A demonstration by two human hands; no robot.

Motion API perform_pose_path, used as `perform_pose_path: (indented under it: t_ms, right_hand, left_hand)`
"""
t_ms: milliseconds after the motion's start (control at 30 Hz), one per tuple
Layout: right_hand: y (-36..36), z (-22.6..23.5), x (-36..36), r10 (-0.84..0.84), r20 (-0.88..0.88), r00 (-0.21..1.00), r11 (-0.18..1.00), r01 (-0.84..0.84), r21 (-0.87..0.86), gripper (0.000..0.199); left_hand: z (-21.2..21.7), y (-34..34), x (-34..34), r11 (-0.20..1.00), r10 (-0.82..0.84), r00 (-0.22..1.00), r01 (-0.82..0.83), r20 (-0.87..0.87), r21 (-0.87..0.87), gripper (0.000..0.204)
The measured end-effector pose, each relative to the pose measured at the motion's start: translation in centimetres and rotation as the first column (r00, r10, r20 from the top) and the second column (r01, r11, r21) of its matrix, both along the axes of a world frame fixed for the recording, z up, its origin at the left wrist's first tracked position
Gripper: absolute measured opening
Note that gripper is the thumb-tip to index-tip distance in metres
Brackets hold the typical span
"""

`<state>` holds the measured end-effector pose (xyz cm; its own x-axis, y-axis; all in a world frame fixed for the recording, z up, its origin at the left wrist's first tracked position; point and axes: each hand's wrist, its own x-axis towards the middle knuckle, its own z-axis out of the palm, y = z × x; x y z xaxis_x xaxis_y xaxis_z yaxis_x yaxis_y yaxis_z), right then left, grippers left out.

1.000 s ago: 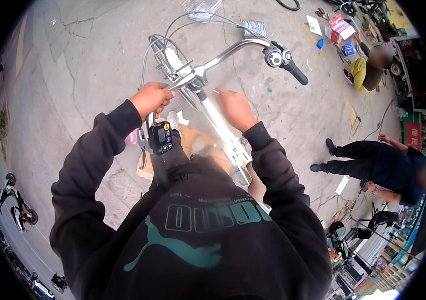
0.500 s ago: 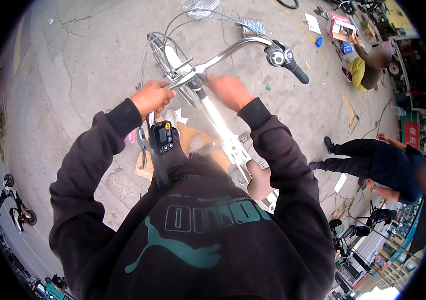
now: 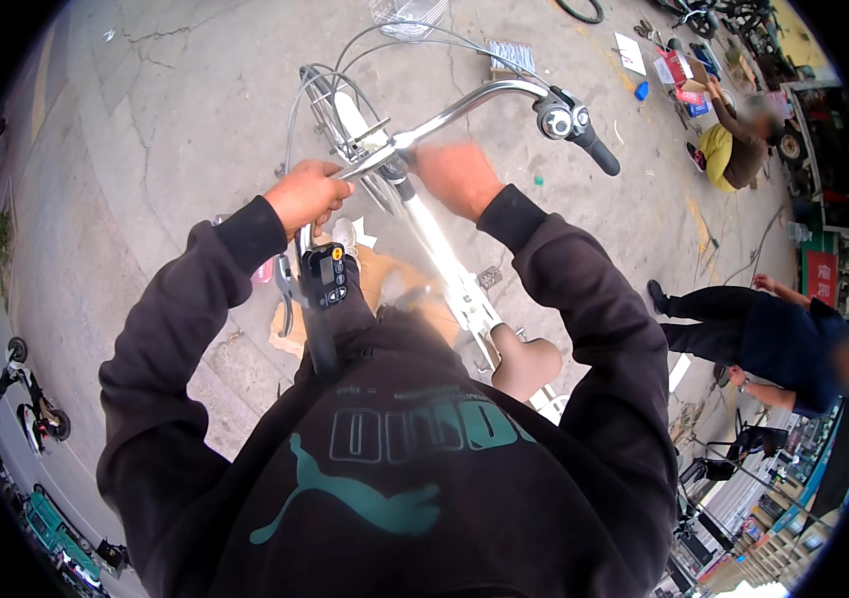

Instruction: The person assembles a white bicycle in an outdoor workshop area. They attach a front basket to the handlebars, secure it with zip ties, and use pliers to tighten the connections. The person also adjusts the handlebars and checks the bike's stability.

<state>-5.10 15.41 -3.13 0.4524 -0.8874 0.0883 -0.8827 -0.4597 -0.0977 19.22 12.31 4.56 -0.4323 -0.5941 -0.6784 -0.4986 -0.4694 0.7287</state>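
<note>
A bicycle with a white frame stands before me, its chrome handlebar turned across my view. My left hand is closed around the left part of the bar, fingers curled and thumb toward the stem. Close to the stem, on the right, is my right hand; it is slightly blurred and looks curled, and its fingertips and anything in them are hidden. A black control display sits by the left grip. The right end carries a shifter unit and black grip. Behind lies the brown saddle.
Flattened cardboard lies under the bicycle. A wire basket and a stack of bluish-white items lie ahead. One person crouches by a red box; another in dark clothes stands at right. A scooter is parked left.
The right hand stays at the stem with a slight shift. The handlebar and saddle sit a little farther right in view. The crouching person's box has tilted.
</note>
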Motion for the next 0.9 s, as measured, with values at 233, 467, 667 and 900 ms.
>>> perform_pose_path:
  t_ms: [233,467,667,900]
  right_hand:
    - [2.2,-2.9,0.8,-0.190,0.336,0.923,0.976,0.141,0.165,0.014]
    - [0.2,-0.7,0.8,-0.047,0.010,0.999,0.986,0.045,0.160,0.012]
    - [0.1,-0.5,0.6,-0.020,-0.004,1.000,0.971,0.020,0.237,0.015]
    - [1.7,0.5,-1.1,-0.397,0.568,0.721,0.761,-0.087,0.643,0.038]
  left_hand:
    - [-0.2,-0.1,0.3,0.999,-0.048,0.999,0.049,0.024,-0.013,0.027]
    - [0.0,0.0,0.1,1.000,-0.006,0.999,0.006,0.032,-0.011,0.024]
    - [-0.3,-0.2,0.2,0.999,-0.044,0.999,0.045,0.025,-0.013,0.025]
    - [-0.4,0.2,0.0,1.000,-0.004,1.000,0.005,0.017,-0.025,0.030]
